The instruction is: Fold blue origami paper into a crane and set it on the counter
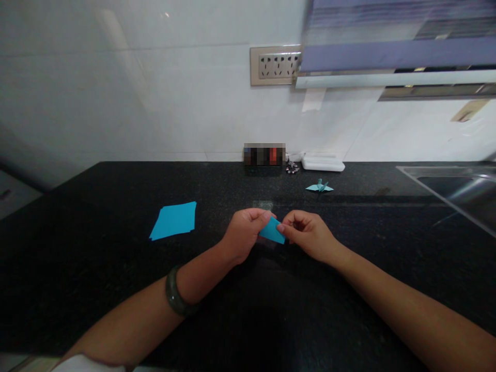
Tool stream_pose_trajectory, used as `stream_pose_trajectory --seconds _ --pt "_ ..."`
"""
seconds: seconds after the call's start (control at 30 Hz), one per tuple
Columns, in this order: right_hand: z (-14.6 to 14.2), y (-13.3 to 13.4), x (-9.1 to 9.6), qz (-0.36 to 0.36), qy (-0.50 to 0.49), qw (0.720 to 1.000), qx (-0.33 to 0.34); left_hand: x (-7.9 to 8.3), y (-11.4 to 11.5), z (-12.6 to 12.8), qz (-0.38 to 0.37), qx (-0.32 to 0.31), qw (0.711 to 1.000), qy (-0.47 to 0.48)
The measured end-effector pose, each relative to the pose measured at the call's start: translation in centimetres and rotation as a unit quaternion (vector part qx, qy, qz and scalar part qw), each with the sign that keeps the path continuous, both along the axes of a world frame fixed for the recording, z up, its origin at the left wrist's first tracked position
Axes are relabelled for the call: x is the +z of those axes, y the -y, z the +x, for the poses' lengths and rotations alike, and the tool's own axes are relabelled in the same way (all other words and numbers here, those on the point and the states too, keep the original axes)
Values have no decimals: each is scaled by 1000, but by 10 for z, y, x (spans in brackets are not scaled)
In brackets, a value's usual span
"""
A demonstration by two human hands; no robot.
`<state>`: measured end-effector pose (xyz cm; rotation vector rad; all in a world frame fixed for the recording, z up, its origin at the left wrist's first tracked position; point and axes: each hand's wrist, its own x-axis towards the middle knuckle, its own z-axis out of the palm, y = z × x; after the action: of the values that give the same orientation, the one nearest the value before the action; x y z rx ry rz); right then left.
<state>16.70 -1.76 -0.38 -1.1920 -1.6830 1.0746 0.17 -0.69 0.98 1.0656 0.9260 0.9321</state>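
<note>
A small folded piece of blue paper (272, 230) is held between both hands just above the black countertop (96, 268). My left hand (244, 235) pinches its left end with the fingers curled closed. My right hand (308, 235) pinches its right end, fingers closed too. A dark bangle sits on my left wrist. To the left lies a flat stack of blue paper sheets (174, 220). A finished blue paper crane (320, 187) stands farther back, to the right.
A white flat box (323, 163) and a small dark object (292, 167) rest against the white tiled wall. A wall socket (275, 65) is above. A steel sink (457, 194) lies at the right, under a range hood (395, 51).
</note>
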Motion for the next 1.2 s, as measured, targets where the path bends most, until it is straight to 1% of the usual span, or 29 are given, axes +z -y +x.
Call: stream_pose_trajectory --seconds 0.17,0.3,0.47,0.53,0.7,0.8,0.93,1.1,1.2 --pt "-1 1 0 -11 -11 1000 1 0 -1 0 -15 2 1000 -7" --pt "-1 2 0 -15 -14 1000 10 0 0 0 14 5 999 -30" --pt "0 1 -2 -22 -1 1000 20 -1 0 1 32 31 996 -78" --pt "1 1 -2 -24 5 1000 18 -2 -1 0 28 26 997 -74" --pt "2 0 3 -43 -3 999 11 -3 -4 -3 -2 -16 999 -32" --pt "2 0 4 -51 -9 999 15 -2 -4 -3 25 -2 999 -41" --pt "0 0 0 -35 0 999 29 1 -1 0 55 27 995 -78" --pt "-5 3 2 21 41 999 22 4 4 4 65 31 993 -94" --pt "-7 6 6 30 44 998 27 4 5 5 66 30 993 -95"
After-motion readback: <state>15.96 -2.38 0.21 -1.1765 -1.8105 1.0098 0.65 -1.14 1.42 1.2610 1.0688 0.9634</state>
